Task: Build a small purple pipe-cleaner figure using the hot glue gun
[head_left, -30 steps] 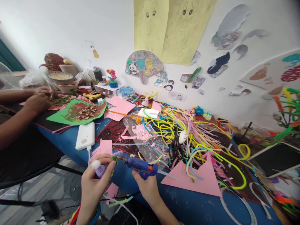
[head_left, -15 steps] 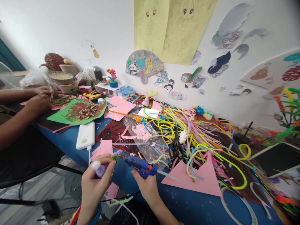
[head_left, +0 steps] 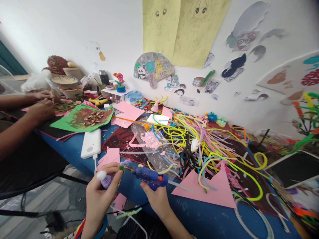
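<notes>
My left hand (head_left: 101, 192) is closed round a small purple pipe-cleaner figure (head_left: 106, 181) with a white pompom on one end and green and lilac bits at its top. My right hand (head_left: 157, 197) grips a blue hot glue gun (head_left: 149, 176), its nozzle pointing left at the green part by my left fingertips. Whether the nozzle touches it I cannot tell. A clear glue stick (head_left: 183, 187) sticks out of the gun's back. Beyond the gun lie black scissors (head_left: 186, 156) among a heap of coloured pipe cleaners (head_left: 184, 127).
A co-worker's hands (head_left: 43, 106) work at the left, beside green paper (head_left: 72, 121) bearing brown pieces. A white power bank (head_left: 91, 143) with a cable lies near the table edge. Pink paper (head_left: 206, 192) is at the right, near a dark tablet-like panel (head_left: 296, 171).
The glue gun's nozzle has shifted very slightly relative to the figure. Both hands keep their holds, and the co-worker's hands have moved a little.
</notes>
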Motion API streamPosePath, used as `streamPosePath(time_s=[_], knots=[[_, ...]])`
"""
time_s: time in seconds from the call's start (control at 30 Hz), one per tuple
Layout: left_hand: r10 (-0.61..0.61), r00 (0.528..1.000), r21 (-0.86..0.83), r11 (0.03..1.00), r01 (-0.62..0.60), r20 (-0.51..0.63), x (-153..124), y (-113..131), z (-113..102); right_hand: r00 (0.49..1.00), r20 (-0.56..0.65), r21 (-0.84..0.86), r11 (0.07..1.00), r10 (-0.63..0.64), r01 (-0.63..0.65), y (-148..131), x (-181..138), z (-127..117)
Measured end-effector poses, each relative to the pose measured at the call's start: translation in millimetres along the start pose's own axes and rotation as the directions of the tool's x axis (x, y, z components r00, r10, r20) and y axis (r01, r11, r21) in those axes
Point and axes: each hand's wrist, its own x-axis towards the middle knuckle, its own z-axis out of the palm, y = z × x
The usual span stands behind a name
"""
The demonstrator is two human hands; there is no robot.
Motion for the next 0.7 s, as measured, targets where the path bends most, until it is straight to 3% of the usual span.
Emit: streamPosePath(time_s=[0.7], knots=[[-0.087,0.996,-0.033,0.996,0.086,-0.013,-1.8,-3.0,-2.8,0.999,-0.045,-0.033,0.999,0.017,-0.018,-4.5,3.2,0.9]])
